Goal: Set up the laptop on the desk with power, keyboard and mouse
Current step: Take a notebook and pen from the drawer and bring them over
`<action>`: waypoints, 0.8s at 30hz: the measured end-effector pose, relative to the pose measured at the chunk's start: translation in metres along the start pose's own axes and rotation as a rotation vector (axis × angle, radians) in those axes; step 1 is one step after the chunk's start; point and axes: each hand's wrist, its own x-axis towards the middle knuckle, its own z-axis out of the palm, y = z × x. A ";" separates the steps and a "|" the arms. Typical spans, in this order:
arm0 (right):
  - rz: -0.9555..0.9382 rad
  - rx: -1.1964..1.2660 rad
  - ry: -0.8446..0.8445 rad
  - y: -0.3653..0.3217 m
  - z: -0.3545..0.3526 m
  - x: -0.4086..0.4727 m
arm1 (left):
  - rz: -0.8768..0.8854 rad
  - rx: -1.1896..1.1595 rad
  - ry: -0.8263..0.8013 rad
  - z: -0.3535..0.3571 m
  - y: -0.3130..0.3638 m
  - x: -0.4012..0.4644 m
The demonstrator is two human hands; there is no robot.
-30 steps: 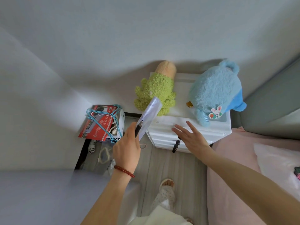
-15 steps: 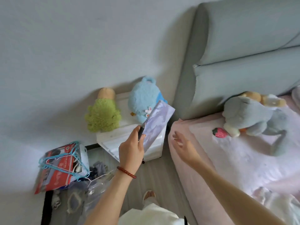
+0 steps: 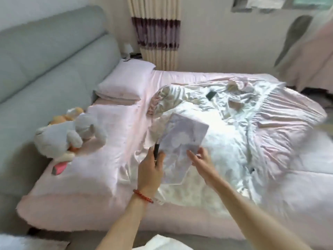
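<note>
Left hand (image 3: 150,169) grip curled round black pen (image 3: 156,151) and pale sheet (image 3: 180,148), right hand (image 3: 201,159) fingers relaxed, touching sheet edge

soft, even daylight fills the room, with no hard shadows. the white quilt (image 3: 216,141) glares, washed out to near pure white at its middle. the whole picture is smeared by motion blur, strongest at the right edge. wide-angle distortion bends the headboard (image 3: 45,60) and curtain (image 3: 158,33).
</note>
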 end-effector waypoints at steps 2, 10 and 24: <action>0.010 0.106 0.229 0.013 -0.083 -0.012 | 0.098 0.001 -0.166 0.069 0.039 0.001; 0.144 -0.208 1.060 0.069 -0.344 -0.103 | 0.498 0.162 -0.642 0.325 0.185 -0.050; 0.643 -0.726 1.343 0.147 -0.733 -0.189 | 0.874 0.091 -1.064 0.686 0.439 -0.178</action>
